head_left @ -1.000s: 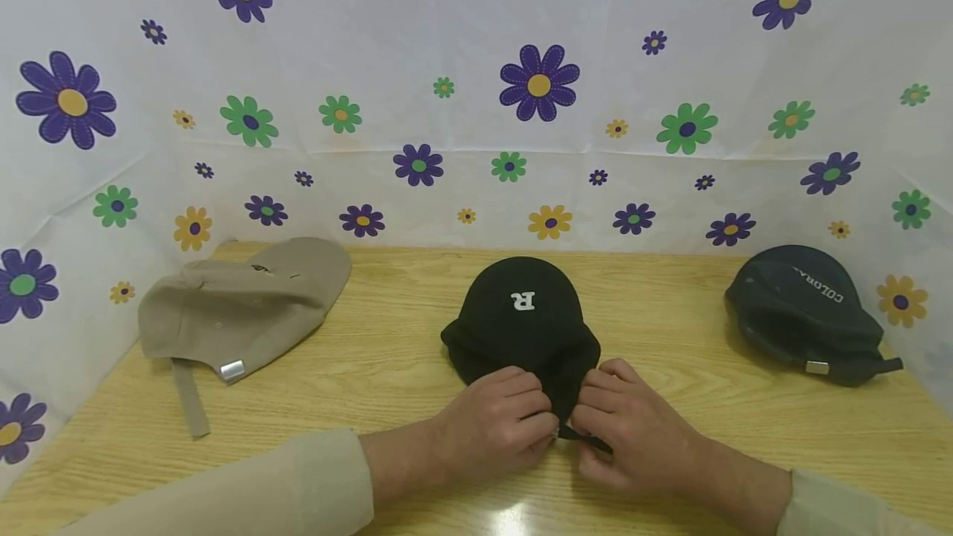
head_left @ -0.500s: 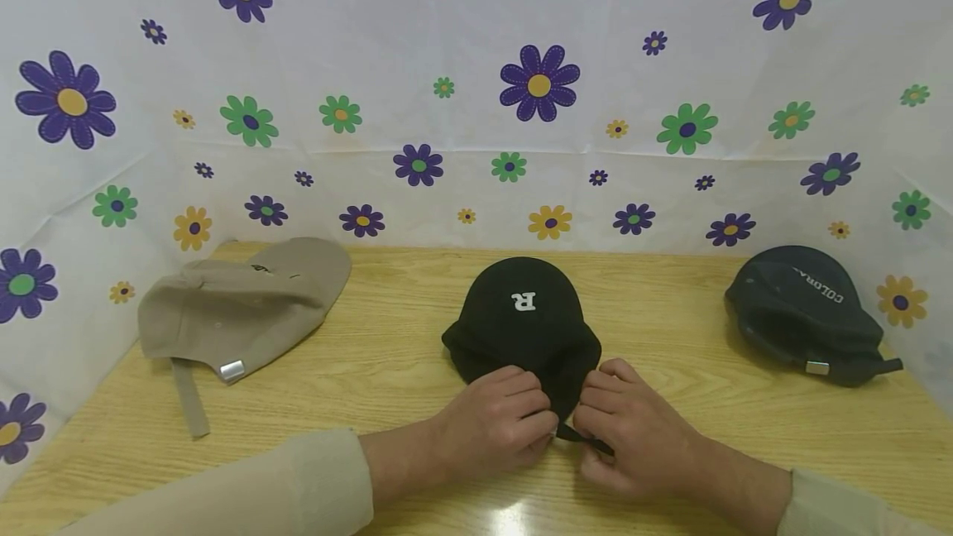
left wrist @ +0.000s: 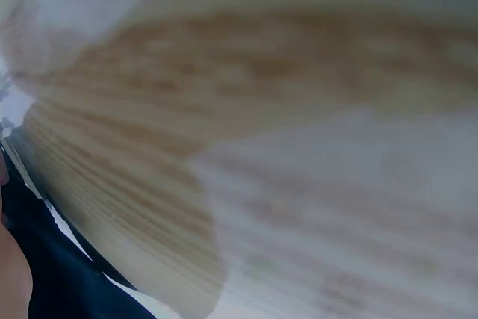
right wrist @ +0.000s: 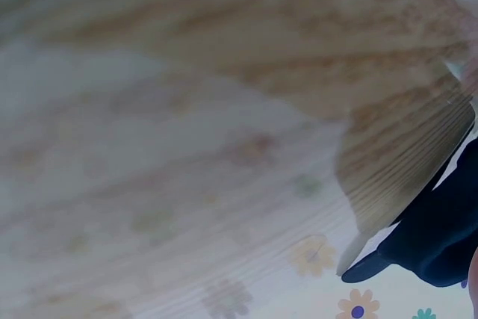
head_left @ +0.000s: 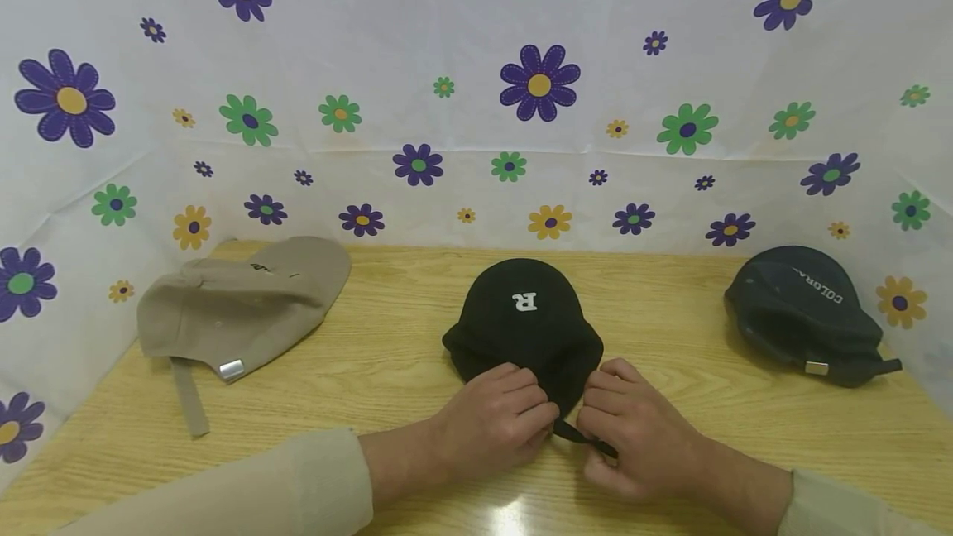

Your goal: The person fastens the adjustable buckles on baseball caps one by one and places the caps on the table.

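A black baseball cap (head_left: 521,333) with a white R on its front sits at the middle of the table, its back towards me. My left hand (head_left: 493,416) grips the back edge of the cap on the left side. On the right, my right hand (head_left: 642,430) has its fingers curled at the cap's back edge and round its black strap (head_left: 572,433), which spans the gap between both hands. The fingertips are largely hidden. Part of the dark cap shows at the lower left of the left wrist view (left wrist: 67,267) and at the lower right of the right wrist view (right wrist: 441,240).
A beige cap (head_left: 238,308) lies at the left, its strap hanging loose from the buckle side. At the right lies a dark navy cap (head_left: 804,313) with white lettering and a metal buckle. A flower-printed cloth (head_left: 462,40) encloses the wooden table (head_left: 395,337) behind and at the sides.
The right hand has shifted very slightly to the right, and a little more of the strap shows between the hands. The left hand and the other caps stay nearly where they were.
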Available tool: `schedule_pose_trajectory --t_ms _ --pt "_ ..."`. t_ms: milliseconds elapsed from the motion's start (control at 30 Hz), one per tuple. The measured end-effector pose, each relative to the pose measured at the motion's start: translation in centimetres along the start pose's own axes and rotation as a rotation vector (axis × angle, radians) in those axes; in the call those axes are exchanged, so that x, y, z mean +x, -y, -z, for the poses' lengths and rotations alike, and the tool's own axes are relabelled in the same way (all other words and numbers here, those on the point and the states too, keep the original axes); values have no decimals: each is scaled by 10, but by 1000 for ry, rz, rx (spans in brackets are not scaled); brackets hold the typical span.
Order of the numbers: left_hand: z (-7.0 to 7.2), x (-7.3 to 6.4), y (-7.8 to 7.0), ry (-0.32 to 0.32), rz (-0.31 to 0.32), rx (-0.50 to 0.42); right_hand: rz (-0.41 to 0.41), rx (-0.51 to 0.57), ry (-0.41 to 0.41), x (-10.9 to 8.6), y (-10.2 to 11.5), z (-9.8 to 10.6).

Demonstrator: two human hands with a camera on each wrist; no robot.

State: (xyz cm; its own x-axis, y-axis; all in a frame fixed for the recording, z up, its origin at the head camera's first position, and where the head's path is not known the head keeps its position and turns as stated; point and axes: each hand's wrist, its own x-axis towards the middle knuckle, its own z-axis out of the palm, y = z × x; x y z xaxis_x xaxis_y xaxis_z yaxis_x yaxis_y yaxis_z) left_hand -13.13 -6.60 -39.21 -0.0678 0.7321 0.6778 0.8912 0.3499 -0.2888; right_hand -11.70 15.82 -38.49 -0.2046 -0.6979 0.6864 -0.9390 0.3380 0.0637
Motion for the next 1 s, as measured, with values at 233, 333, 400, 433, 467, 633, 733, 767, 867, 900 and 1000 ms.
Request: schedule_pose_trajectory --t_ms 233,333,400,433,467,633,733,767,867,900,1000 --pt "0 -1 0 16 -2 8 24 19 -30 1 0 1" --pt "0 -1 0 12 -3 12 38 35 -50 1 0 1" --pt "0 -1 0 4 -4 16 47 43 -61 2 0 1" --pt "0 -1 0 -1 -4 16 49 46 -63 2 1 1" --pt "0 -1 0 -5 -2 13 55 47 -66 2 1 1" --pt "0 0 0 -23 8 -6 56 41 -58 2 1 2" --pt "0 0 0 -28 8 -4 50 29 -49 2 1 3" --pt "0 0 0 -29 9 -3 47 25 -47 2 1 3" --pt "1 -1 0 -29 17 -4 34 15 -43 1 0 3" --pt "1 -1 0 -30 19 -5 26 12 -40 1 0 2" --pt "1 -1 0 -30 25 -12 -3 6 -29 1 0 2"
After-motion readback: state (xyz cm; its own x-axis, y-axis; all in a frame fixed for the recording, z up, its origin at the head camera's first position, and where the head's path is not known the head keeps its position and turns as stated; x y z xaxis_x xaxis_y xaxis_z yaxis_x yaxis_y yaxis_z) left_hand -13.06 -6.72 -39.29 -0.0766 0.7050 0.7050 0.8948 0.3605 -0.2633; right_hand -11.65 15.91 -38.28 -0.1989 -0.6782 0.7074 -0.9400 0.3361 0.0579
